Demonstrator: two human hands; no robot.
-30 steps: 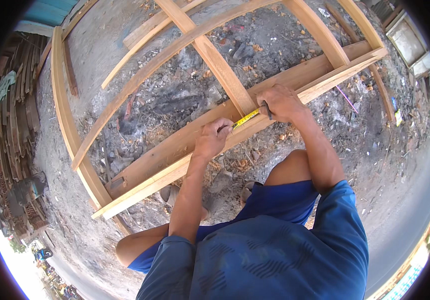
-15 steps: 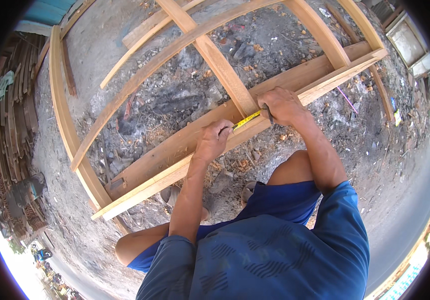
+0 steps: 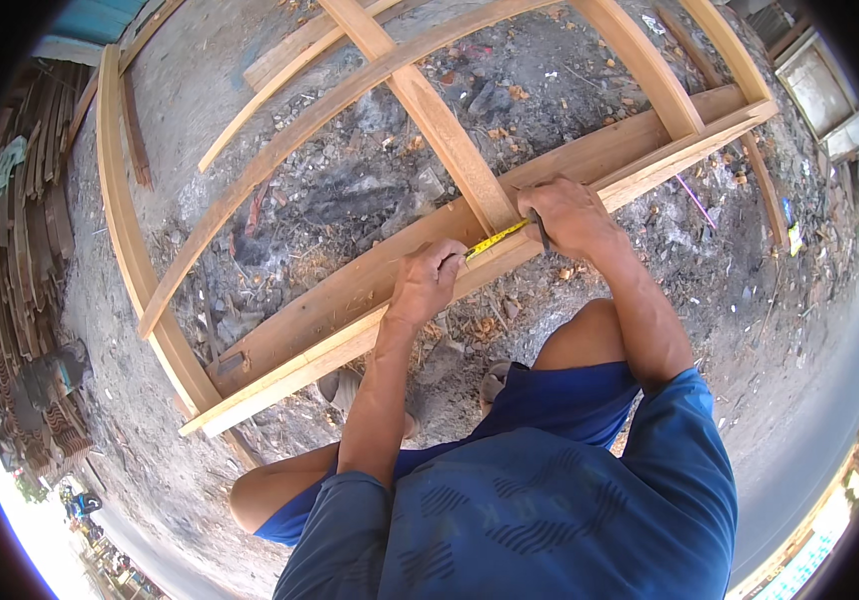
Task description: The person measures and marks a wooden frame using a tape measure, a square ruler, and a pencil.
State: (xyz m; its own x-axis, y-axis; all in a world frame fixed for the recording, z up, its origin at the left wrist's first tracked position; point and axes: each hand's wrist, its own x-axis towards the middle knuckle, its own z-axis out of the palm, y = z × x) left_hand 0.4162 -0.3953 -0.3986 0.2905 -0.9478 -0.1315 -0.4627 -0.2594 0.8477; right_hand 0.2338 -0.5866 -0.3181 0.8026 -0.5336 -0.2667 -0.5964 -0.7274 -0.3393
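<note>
A short yellow length of tape measure (image 3: pixel 497 240) is stretched along the near rail (image 3: pixel 320 370) of a pale wooden frame. My left hand (image 3: pixel 424 283) is closed, thumb and fingers pinching the tape's left end against the rail. At the other end, my right hand (image 3: pixel 572 218) closes round the tape measure, its case mostly hidden by the fingers. A dark strip hangs below that hand's fingers. Just beyond the tape, a wooden crosspiece (image 3: pixel 450 140) meets the rail between my two hands.
A long curved slat (image 3: pixel 280 150) crosses the frame, and an upright end piece (image 3: pixel 130 230) bounds it at left. Stacked old boards (image 3: pixel 25 270) lie far left. Rubble and wood chips cover the ground. A pale framed panel (image 3: pixel 818 85) leans at the far right.
</note>
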